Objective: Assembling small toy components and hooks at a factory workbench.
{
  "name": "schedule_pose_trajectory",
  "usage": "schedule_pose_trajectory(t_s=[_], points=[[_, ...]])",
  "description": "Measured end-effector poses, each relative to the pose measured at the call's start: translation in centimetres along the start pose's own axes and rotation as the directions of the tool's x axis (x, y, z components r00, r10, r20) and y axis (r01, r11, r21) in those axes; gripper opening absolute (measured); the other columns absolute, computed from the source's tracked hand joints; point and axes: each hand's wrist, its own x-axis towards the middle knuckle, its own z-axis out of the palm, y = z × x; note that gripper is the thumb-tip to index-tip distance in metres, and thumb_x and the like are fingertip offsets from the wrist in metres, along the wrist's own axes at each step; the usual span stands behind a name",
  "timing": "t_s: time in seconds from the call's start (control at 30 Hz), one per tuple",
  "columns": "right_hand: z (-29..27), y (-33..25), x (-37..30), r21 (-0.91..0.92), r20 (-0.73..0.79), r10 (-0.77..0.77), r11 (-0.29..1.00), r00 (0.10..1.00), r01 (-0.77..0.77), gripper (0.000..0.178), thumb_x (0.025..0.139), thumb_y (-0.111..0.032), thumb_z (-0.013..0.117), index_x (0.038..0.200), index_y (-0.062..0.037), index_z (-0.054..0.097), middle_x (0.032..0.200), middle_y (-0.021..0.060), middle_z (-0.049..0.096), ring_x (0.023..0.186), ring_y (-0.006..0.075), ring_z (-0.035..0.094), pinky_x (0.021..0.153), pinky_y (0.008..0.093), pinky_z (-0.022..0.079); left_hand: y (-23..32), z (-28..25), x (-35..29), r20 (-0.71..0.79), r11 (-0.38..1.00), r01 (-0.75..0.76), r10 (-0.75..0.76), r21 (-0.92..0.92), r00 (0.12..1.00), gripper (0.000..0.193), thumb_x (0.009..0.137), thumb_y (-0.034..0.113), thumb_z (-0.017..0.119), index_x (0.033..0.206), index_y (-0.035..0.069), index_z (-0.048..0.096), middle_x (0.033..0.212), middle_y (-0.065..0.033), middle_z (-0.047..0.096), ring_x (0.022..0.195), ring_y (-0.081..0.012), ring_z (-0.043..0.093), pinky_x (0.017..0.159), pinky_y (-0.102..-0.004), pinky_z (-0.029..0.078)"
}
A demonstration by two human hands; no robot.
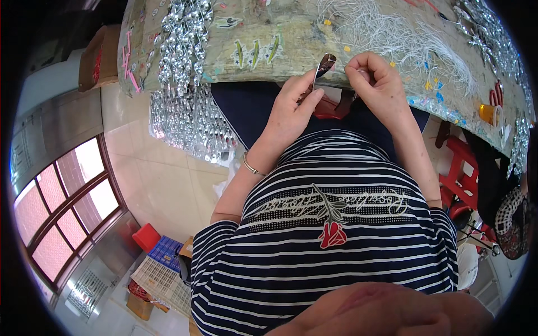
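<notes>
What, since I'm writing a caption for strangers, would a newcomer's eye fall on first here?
Probably the glittering silver strips, lying on the left of the table and hanging over its edge, then the tangle of white strings right of its middle. The red rose on the striped shirt stands out below, as does the shiny strip in the left hand by the table's edge.

Window [70, 204]: right-hand panes blown nearly white
Silver strips [182, 45]: sharp glints
Floor [168, 140]: brightly lit
Desk [300, 31]: edge bowed by fisheye
Corners: black
</notes>
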Motion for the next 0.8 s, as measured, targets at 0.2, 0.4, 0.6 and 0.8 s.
schedule_pose_trajectory(t_s=[0.2, 0.4, 0.6, 0.8], points=[[0.3, 0.0, 0.0, -0.012, 0.005, -0.003, 1.0, 1.0, 0.003, 0.008, 0.087, -0.011, 0.061, 0.088, -0.004, 0.058, 0.067, -0.0089, 0.045, 0.06, -0.0002, 0.038, 0.054, 0.0166, 0.031, -0.3, 0.1, 0.0, 0.009, 0.998, -0.062, 0.062, 0.032, 0.998, 0.042, 0.088, 0.009, 0.058, 0.129, 0.004, 0.049, 0.092, -0.0046, 0.052, 0.079, -0.0117, 0.051, 0.072, -0.0241, 0.044], [0.7, 0.1, 0.3, -0.016, 0.014, 0.004, 1.0, 1.0, -0.004, 0.008, 0.087, -0.01, 0.061, 0.089, -0.0034, 0.058, 0.07, -0.0079, 0.048, 0.063, -0.0003, 0.04, 0.055, 0.0162, 0.033, 0.0, 0.0, -0.2, 0.05, 0.996, -0.076, 0.074, 0.055, 0.996, 0.042, 0.089, 0.009, 0.058, 0.129, 0.005, 0.049, 0.091, -0.0035, 0.051, 0.079, -0.0107, 0.051, 0.07, -0.0227, 0.045], [0.9, 0.4, 0.2, -0.03, 0.026, -0.019, 0.999, 0.999, 0.02, 0.008, 0.088, -0.009, 0.061, 0.091, -0.0026, 0.059, 0.073, -0.0069, 0.051, 0.064, 0.0, 0.043, 0.057, 0.016, 0.036, 0.8, 0.5, -0.4, 0.069, 0.99, -0.022, 0.032, -0.139, 0.997, 0.038, 0.091, 0.008, 0.054, 0.128, 0.004, 0.049, 0.098, -0.0056, 0.051, 0.085, -0.0109, 0.056, 0.068, -0.0221, 0.047], [0.9, 0.4, -0.2, -0.045, 0.045, -0.015, 0.999, 0.999, 0.017, 0.008, 0.088, -0.01, 0.061, 0.092, -0.0025, 0.059, 0.075, -0.0058, 0.053, 0.065, 0.0002, 0.044, 0.058, 0.0163, 0.037, 0.6, 0.1, -0.3, 0.122, 0.994, -0.101, 0.106, -0.042, 0.987, 0.042, 0.092, 0.005, 0.051, 0.134, 0.005, 0.044, 0.098, -0.0049, 0.048, 0.08, -0.0093, 0.052, 0.066, -0.0213, 0.045]])
